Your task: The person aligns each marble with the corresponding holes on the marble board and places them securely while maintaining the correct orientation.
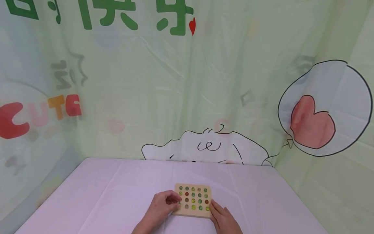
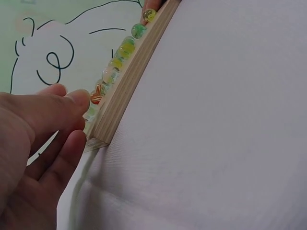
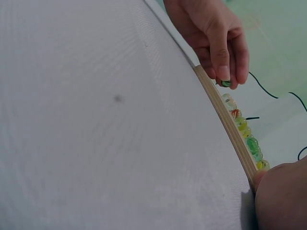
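Observation:
A square-cornered wooden board (image 1: 190, 213) lies on the table, with rows of glass marbles (image 1: 193, 201) set in it, mostly green and yellow, a few red-brown. At its left side my left hand (image 1: 163, 205) pinches a green marble (image 3: 226, 83) between thumb and fingertips, just over the board's left column. In the left wrist view the thumb and fingers of that hand come together close to the board's end, beside an orange-streaked marble (image 2: 97, 95). My right hand (image 1: 224, 217) grips the board's near right corner, thumb tip at the front edge in the right wrist view.
A pale cloth covers the table (image 1: 117, 191) around the board. Behind it hangs a light green printed curtain (image 1: 163, 97) with a drawn figure and a heart balloon (image 1: 324, 110). More curtain stands at the left and right sides.

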`<state>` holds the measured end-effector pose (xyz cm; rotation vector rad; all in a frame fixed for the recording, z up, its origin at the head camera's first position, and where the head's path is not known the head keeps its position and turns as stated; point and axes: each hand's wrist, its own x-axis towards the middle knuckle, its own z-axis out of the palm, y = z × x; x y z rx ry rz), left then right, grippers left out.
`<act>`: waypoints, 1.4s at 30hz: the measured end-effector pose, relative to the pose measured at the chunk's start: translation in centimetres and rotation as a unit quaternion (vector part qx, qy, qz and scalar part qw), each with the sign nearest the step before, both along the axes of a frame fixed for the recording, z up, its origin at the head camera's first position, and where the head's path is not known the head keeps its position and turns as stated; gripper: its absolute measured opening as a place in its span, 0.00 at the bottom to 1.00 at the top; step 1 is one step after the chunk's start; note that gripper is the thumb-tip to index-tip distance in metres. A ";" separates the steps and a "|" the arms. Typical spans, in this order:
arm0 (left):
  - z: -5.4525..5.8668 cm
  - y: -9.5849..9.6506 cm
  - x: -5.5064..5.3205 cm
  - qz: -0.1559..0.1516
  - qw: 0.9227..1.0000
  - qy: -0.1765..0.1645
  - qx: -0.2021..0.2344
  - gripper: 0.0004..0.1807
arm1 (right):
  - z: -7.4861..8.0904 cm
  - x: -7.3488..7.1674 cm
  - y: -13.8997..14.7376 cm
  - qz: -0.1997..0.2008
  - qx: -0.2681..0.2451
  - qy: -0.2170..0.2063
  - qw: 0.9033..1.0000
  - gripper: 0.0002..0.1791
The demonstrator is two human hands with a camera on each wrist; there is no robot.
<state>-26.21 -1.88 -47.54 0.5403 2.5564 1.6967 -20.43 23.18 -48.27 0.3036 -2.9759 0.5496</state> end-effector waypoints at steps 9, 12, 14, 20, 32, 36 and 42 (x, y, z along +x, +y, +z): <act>-0.3 0.3 -0.1 -0.001 1.000 0.006 0.000 0.10 | -0.1 0.0 0.0 -0.001 0.002 -0.003 1.000 0.26; -0.3 0.3 -0.1 -0.005 1.000 0.011 -0.003 0.10 | -0.1 -0.1 0.0 -0.002 0.003 -0.003 1.000 0.26; -0.2 0.3 -0.1 -0.008 1.000 0.015 -0.006 0.10 | 0.0 -0.1 0.0 -0.003 0.001 -0.003 1.000 0.26; 0.1 0.2 0.1 -0.016 1.000 0.010 -0.009 0.10 | -0.1 0.0 0.1 0.000 -0.003 0.000 1.000 0.26; 0.3 -0.1 0.2 -0.013 1.000 0.004 0.002 0.12 | -0.2 0.0 0.1 0.010 -0.011 0.012 1.000 0.25; 0.5 -0.5 0.2 -0.003 1.000 0.016 -0.004 0.12 | -0.2 -0.1 0.1 0.010 -0.008 0.006 1.000 0.26; 1.0 -1.5 0.3 0.005 1.000 0.022 -0.010 0.10 | -0.2 -0.2 0.3 0.010 -0.017 -0.001 1.000 0.26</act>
